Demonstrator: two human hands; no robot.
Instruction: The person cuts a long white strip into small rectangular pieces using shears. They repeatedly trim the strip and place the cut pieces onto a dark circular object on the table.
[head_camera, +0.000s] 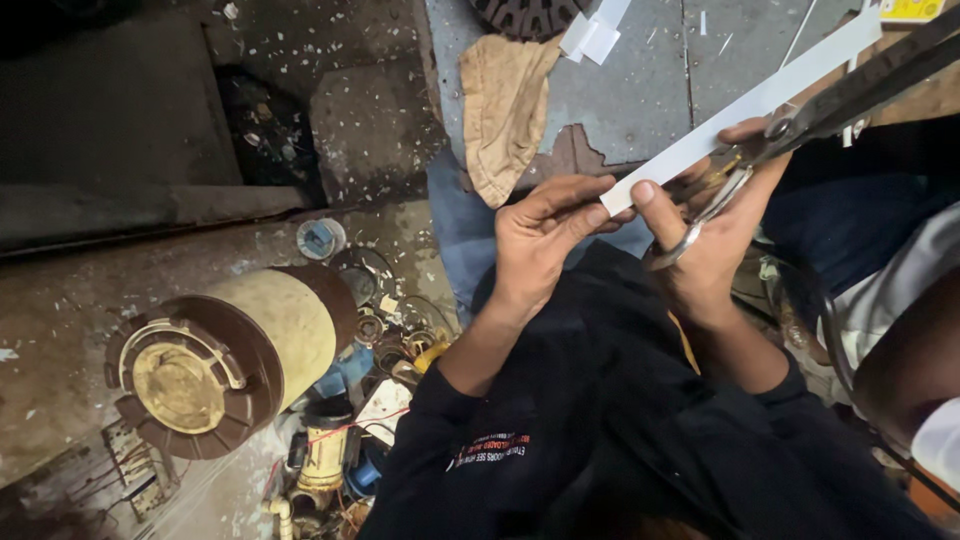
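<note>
Two hands hold a white strip and a pair of scissors above a cluttered workshop floor.

Largest is the grey floor (640, 90), speckled with white scraps; on it at lower left lies a cream and brown motor drum (225, 355) on its side, with a heap of small parts and wires (370, 400) just beside it. A tan cloth (505, 110) lies crumpled at the top centre. The long white strip (745, 105) runs diagonally from the upper right down to the hands. The dark scissors (830, 105) cross just beside the strip, gripped by the right hand (715, 245) with its fingers closed through the handle loop. The left hand (540, 235) pinches the strip's lower end between thumb and fingers.
</note>
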